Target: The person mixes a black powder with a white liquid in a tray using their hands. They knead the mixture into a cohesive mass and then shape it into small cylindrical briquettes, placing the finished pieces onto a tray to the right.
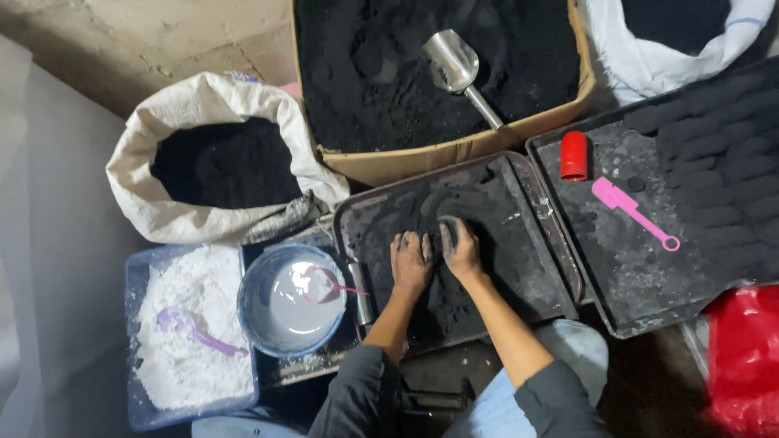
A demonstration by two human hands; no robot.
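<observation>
At the left, a blue bowl (292, 302) is standing beside the tray (560, 268). Your left hand (411, 261) is pressing flat, fingers spread, on the black powder (422, 207) in that tray. Your right hand (462, 250) is lying just beside it, fingers curling on a dark lump.

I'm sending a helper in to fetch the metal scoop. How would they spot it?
Look at the cardboard box of black powder above the tray under the hands. The metal scoop lies on the powder, handle toward the tray. It is the only shiny silver tool; the other scoops are pink or purple plastic.
</observation>
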